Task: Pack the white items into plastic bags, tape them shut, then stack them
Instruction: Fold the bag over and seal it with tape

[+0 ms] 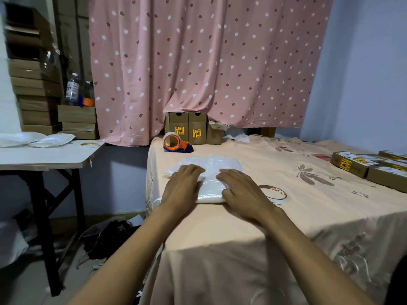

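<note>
Two hands flat on a bagged white pack, near the front edge of the cloth-covered bench (pixel 242 230).

The left hand (pixel 184 183) and the right hand (pixel 242 190) lie palm-down with fingers straight, each grip apart and clamped on nothing. They press on the bagged white pack (pixel 211 187), a flat, pale thing in crinkled clear plastic that shines where the light catches it. A second bag (pixel 224 161) seems to lie partly under it toward the curtain (pixel 209 62), though I cannot count the layers for sure. Three tapes in all: one orange tape dispenser (pixel 176 143) behind the pack, one tape roll (pixel 274 192) just beside the right hand, and one smaller roll (pixel 89 144) on the side bench (pixel 44 157) — where two loose white items (pixel 52 140) also lie. Two upright cartons (pixel 187 128) with yellow labels stand against the curtain.
</note>
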